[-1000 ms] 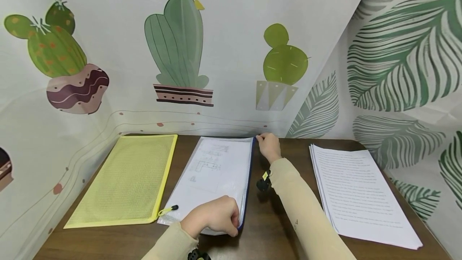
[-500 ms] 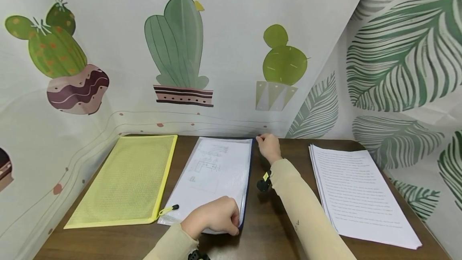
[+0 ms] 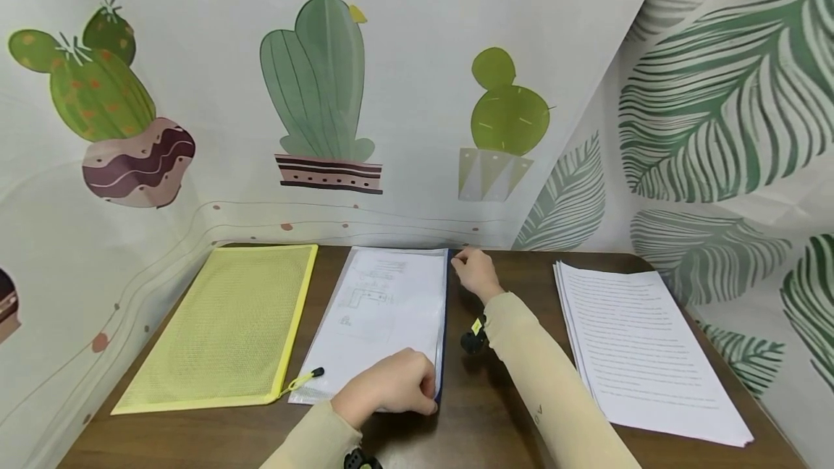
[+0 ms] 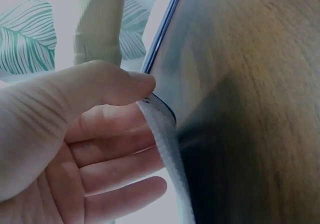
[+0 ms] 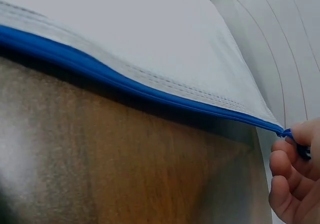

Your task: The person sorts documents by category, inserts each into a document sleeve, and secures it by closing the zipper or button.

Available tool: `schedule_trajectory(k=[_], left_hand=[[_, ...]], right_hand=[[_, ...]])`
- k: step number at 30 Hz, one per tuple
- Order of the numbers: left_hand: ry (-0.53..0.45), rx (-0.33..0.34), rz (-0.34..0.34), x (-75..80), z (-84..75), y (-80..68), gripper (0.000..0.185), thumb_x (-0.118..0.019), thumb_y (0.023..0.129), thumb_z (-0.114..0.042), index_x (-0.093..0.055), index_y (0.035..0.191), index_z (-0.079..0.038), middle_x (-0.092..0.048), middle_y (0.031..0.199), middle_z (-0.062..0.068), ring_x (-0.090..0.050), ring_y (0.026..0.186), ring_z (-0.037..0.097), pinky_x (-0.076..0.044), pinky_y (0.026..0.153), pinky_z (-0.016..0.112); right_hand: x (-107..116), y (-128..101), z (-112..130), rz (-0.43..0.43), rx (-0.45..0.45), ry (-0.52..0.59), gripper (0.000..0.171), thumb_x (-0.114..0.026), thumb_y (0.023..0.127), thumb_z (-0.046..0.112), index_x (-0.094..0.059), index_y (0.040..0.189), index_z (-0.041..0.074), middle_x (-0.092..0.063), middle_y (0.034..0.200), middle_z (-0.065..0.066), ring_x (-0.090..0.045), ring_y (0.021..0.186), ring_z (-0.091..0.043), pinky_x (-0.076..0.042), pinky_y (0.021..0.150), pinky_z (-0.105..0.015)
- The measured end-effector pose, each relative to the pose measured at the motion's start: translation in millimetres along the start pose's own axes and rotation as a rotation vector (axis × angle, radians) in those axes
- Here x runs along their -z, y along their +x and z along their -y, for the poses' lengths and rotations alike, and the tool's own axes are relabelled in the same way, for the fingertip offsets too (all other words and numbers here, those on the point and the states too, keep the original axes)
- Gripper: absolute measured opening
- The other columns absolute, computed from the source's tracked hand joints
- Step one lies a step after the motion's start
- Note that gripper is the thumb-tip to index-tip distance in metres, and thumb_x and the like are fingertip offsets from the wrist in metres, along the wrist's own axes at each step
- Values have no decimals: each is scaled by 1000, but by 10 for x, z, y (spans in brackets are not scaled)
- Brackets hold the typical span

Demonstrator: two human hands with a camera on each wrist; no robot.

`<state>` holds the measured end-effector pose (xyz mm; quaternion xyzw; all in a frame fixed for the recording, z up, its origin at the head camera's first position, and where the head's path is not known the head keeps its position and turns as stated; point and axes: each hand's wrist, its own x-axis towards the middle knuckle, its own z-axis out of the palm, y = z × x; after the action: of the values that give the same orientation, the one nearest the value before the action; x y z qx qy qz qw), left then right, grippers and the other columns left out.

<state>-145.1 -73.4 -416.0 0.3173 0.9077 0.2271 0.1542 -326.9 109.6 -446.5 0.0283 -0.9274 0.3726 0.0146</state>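
Head view: a clear file pouch (image 3: 391,310) with a blue zip edge lies between a yellow mesh pouch (image 3: 228,324) and a paper stack (image 3: 641,346) on the bench (image 3: 495,411).
Long axis: the pouch runs away from the person, zip edge on its right side.
Right hand (image 3: 476,273): at the far corner, fingers (image 5: 290,159) pinched on the blue zip pull (image 5: 292,139).
Left hand (image 3: 391,386): at the near corner, fingers (image 4: 115,154) and thumb clamped on the pouch's edge.
Key relation: the zip track stretches from the right hand's fingers toward the left hand; the right hand is nearer the pull.
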Motion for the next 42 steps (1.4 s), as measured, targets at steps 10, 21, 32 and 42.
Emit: schedule_trajectory(k=[10, 21, 32, 42], left_hand=[[-33, -6, -10, -24, 25, 88, 13, -76, 72, -20, -65, 76, -16, -60, 70, -10, -50, 63, -2, -44, 61, 15], [18, -12, -78, -71, 60, 194, 16, -75, 75, -27, -67, 84, -15, -64, 78, -8, -53, 69, -1, -46, 65, 18], [17, 26, -155, -109, 157, 167, 29, -73, 78, -38, -69, 93, -13, -69, 95, -2, -59, 82, 8, -50, 73, 25], [11, 114, -279, 24, 390, 92, 39, -65, 85, -29, -62, 114, -4, -63, 119, 12, -58, 114, 29, -46, 95, 44]], right_hand=[[-2, -83, -58, 37, 30, -15, 27, -54, 94, 17, -63, 116, 3, -68, 101, -14, -63, 58, -12, -51, 58, -28], [96, -301, -83, 34, 74, -96, 28, -55, 93, 22, -65, 112, 4, -67, 107, -14, -63, 98, -26, -51, 84, -42], [190, -527, -246, 88, 130, -128, 33, -57, 93, 27, -62, 116, 4, -65, 112, -13, -61, 104, -26, -49, 90, -43], [356, -760, -245, 117, 195, -169, 39, -58, 92, 30, -59, 122, 4, -62, 120, -14, -58, 111, -29, -47, 93, -45]])
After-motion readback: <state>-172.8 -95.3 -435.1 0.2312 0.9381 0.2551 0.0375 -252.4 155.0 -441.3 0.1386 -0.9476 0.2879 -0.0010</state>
